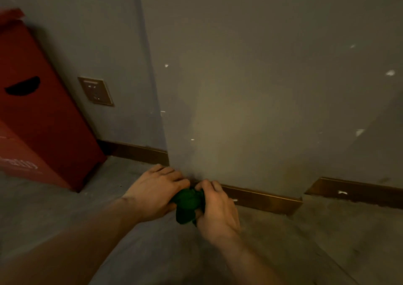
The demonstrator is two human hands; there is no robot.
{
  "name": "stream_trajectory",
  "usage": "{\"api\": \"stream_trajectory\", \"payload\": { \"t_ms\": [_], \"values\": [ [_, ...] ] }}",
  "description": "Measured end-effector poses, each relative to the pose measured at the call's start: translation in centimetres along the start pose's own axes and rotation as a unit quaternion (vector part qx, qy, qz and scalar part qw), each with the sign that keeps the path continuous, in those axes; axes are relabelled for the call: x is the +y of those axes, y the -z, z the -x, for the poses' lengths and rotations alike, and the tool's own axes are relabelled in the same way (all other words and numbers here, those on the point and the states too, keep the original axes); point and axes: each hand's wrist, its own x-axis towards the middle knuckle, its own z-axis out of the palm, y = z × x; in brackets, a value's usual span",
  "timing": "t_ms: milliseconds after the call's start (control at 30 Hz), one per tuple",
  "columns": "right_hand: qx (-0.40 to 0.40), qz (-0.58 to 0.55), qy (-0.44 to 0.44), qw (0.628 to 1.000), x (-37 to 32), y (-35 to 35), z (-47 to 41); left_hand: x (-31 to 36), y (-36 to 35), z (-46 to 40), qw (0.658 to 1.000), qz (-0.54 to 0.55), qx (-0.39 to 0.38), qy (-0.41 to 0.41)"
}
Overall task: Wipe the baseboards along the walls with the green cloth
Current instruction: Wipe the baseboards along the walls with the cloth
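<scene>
A bunched green cloth (188,204) sits low in the middle of the view, just above the grey floor. My left hand (156,192) grips its left side and my right hand (217,208) grips its right side. Both hands are right at the outer wall corner, where a brown baseboard (263,199) begins and runs to the right. A second baseboard strip (136,151) runs along the recessed wall to the left. A third strip (357,192) lies further right, past a gap. Most of the cloth is hidden between my hands.
A tall red cardboard box (41,119) with a dark handle slot stands on the left against the recessed wall. A metal wall socket plate (96,91) is above the left baseboard. The grey wall (261,77) has several small white chips.
</scene>
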Motion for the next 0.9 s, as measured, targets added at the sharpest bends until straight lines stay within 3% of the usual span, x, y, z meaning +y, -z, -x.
{"api": "stream_trajectory", "payload": {
  "t_ms": [267, 733, 900],
  "values": [
    [0.014, -0.036, -0.011, 0.999, 3.5, 3.2, 0.8, 3.9, 1.2, -2.9, 1.0, 0.006, 0.013, -0.001],
    [0.057, -0.143, -0.148, 0.977, 12.8, -6.0, 1.8, 8.6, -16.0, -4.6, 0.975, 0.203, 0.057, 0.074],
    [0.086, -0.238, -0.247, 0.935, 14.2, -8.8, 0.0, 8.6, -19.4, -5.7, 0.964, 0.234, 0.065, 0.107]
  ]
}}
